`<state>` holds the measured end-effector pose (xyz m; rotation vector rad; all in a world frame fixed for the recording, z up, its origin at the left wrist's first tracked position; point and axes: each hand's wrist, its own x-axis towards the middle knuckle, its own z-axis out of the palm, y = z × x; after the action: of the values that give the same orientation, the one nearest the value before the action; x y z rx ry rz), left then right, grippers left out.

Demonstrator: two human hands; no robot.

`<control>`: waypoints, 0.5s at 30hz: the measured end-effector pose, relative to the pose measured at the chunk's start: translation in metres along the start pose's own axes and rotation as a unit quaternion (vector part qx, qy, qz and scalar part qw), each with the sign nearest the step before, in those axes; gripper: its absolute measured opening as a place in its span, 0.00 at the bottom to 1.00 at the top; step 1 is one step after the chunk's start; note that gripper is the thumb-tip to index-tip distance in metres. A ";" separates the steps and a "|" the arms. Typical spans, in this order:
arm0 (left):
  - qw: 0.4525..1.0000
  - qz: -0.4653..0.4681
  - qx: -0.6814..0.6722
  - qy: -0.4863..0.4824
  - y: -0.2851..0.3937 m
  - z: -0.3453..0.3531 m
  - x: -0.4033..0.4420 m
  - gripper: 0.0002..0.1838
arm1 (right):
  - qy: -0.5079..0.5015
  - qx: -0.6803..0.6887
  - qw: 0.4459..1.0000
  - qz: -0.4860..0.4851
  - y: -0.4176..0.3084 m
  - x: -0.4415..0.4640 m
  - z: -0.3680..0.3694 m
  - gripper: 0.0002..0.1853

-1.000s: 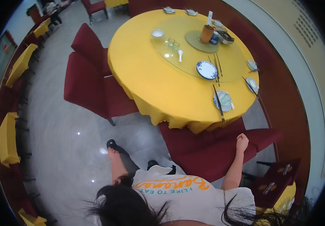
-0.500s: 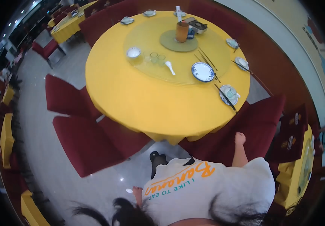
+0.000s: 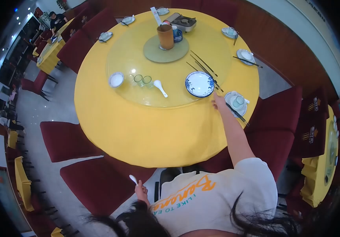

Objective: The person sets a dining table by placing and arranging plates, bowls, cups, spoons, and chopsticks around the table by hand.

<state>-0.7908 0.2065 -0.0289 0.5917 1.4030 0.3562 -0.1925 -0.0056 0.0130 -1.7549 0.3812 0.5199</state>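
My left hand (image 3: 141, 191) is closed on a white spoon (image 3: 133, 179), low at my side beside a chair. My right hand (image 3: 218, 102) reaches over the table with its fingers apart and holds nothing. It is just below the blue-and-white plates (image 3: 199, 84), which look stacked, and left of a place setting with a glass (image 3: 238, 102) and dark chopsticks (image 3: 237, 114). Several loose chopsticks (image 3: 204, 65) lie behind the plates. Another white spoon (image 3: 160, 89), small glasses (image 3: 142, 80) and a white bowl (image 3: 116, 79) stand to the left on the glass turntable (image 3: 154, 103).
The round table has a yellow cloth (image 3: 154, 134). At its middle stand a brown holder (image 3: 165, 37) and a portable stove (image 3: 182, 22). Dark red chairs (image 3: 95, 177) surround it. A person (image 3: 56, 21) is at another table far left.
My right hand has moved forward from beside the table to near the plates, and its fist has opened. My left hand has risen with the spoon. The view has moved closer to the table.
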 end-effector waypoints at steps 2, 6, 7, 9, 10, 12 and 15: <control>0.999 0.027 0.024 0.006 0.005 0.024 -0.017 0.16 | 0.008 -0.076 0.996 -0.054 -0.004 0.032 0.018 0.24; 0.995 0.043 0.034 0.087 -0.004 0.008 -0.017 0.17 | 0.160 -0.134 0.970 -0.121 -0.002 0.036 0.040 0.18; 0.990 0.062 0.046 0.121 -0.006 -0.001 -0.010 0.17 | 0.143 -0.119 0.974 -0.126 -0.003 0.040 0.038 0.17; 0.974 0.099 0.071 0.190 -0.008 -0.029 0.008 0.18 | 0.106 -0.088 0.982 -0.131 0.001 0.044 0.040 0.14; 0.965 0.152 0.093 0.195 -0.013 -0.054 0.027 0.18 | 0.070 -0.075 0.982 -0.159 -0.008 0.030 0.035 0.13; 0.934 0.149 0.228 0.231 0.000 -0.096 0.062 0.18 | 0.046 -0.043 0.992 -0.106 -0.004 0.034 0.032 0.13; 0.965 0.174 0.082 0.180 0.048 -0.046 0.010 0.16 | 0.045 -0.069 0.993 -0.084 -0.012 0.026 0.027 0.12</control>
<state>-0.8292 0.2590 -0.0120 0.9496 1.6885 0.6571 -0.1683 0.0244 0.0040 -1.9300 0.2621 0.3545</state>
